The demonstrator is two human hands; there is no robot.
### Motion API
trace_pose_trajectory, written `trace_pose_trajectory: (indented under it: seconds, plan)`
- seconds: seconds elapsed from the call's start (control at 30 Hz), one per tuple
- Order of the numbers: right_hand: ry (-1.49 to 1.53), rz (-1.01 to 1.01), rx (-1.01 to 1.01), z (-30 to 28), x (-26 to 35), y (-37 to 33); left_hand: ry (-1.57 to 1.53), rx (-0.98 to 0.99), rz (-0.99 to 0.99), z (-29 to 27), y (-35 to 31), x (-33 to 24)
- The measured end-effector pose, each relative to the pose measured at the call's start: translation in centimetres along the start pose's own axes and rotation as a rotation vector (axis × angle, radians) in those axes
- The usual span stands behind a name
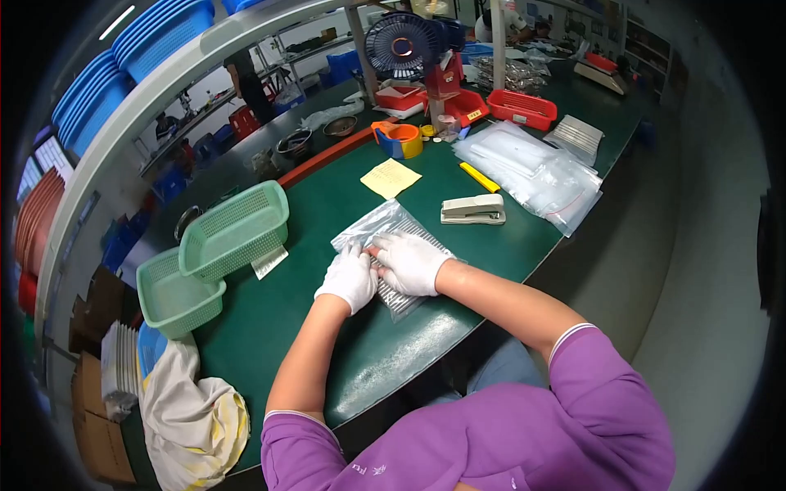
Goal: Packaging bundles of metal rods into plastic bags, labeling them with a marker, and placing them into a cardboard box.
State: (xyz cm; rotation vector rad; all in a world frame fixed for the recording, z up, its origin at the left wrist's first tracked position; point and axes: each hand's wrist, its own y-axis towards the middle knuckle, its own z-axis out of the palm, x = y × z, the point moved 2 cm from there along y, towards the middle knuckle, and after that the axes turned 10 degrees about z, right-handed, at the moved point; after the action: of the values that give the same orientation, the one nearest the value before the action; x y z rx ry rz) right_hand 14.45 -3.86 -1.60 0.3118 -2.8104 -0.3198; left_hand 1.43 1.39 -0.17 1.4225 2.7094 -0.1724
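Head view: red baskets [41,221] are stacked at far left, with blue baskets [164,37] nested on the shelf frame above. A pale cloth with yellow patches [192,417] is bunched at the near left table edge. Two green baskets are set next to it: the nearer basket [176,315] is overlapped by the farther basket [237,229]. A small packet [269,262] is left partly under the farther one.

Mid-table, a clear plastic bag [378,221] with striped contents is laid flat on the green table [311,192], tilted, under both gloved hands. Left hand [350,278] is placed on the bag's left side, fingers bent and kept close together. Right hand [409,263] is laid across the bag's middle, fingers narrow, tips turned toward the left hand. Whether bag film is pinched by either hand cannot be told; fingertips are partly hidden.

Beyond the bag, a yellow note [391,177] is laid flat, tape dispenser [399,140] behind it. To the right, a stapler [473,209] is parked, then a yellow cutter [480,177], then a spread pile of clear bags [532,172]. A red tray [522,109] is placed behind the pile.
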Motion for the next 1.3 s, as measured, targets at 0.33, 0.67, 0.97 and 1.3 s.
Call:
trace_pose_trajectory:
  seconds: [0.33,0.67,0.97,1.3]
  plan:
    - [0.072,-0.035,-0.269,0.0,-0.1,-3.3,0.025,-0.146,0.035,2.1,-0.2,-1.6]
    - [0.1,0.082,-0.26,-0.4,-0.1,-4.4,0.159,-0.279,0.116,3.0,-1.4,-0.8]
    - [0.062,0.069,-0.125,-0.9,0.2,-2.8,0.072,-0.355,0.115,2.0,-0.1,-1.3]
    - [0.029,0.05,-0.081,-0.4,-1.1,-2.4,0.1,-0.252,0.039,2.0,2.0,-1.3]
